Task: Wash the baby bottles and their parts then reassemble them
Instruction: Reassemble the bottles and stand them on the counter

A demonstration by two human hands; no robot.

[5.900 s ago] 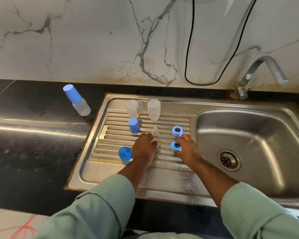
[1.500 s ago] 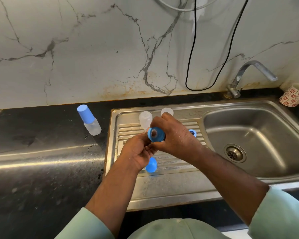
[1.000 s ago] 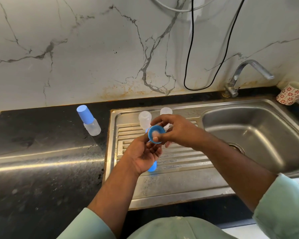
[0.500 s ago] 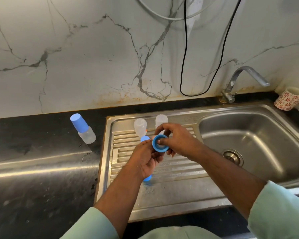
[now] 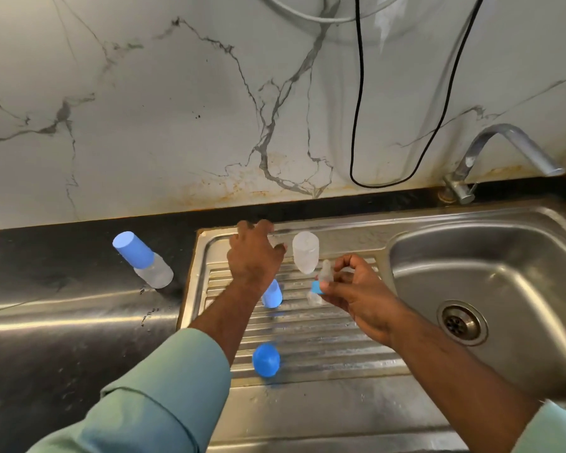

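Note:
My right hand (image 5: 360, 294) pinches a blue screw ring (image 5: 316, 287) with a clear nipple (image 5: 325, 270) standing up through it, above the drainboard (image 5: 324, 341). My left hand (image 5: 254, 258) reaches to the drainboard's back, its fingers curled over a clear bottle (image 5: 276, 242) that it mostly hides. A second clear bottle (image 5: 305, 251) stands just to the right. One blue cap (image 5: 272, 295) stands under my left wrist and another blue cap (image 5: 266, 359) nearer me. A loose clear nipple (image 5: 312, 299) lies below the ring.
An assembled bottle with a blue cap (image 5: 144, 260) stands on the black counter to the left. The sink basin (image 5: 490, 266) with its drain (image 5: 462, 323) is on the right, the tap (image 5: 504, 148) behind it. A black cable (image 5: 356, 125) hangs on the marble wall.
My left hand let go of the ring and nipple and reached back to the clear bottle. My right hand moved right, keeping the ring, with the nipple now standing through it.

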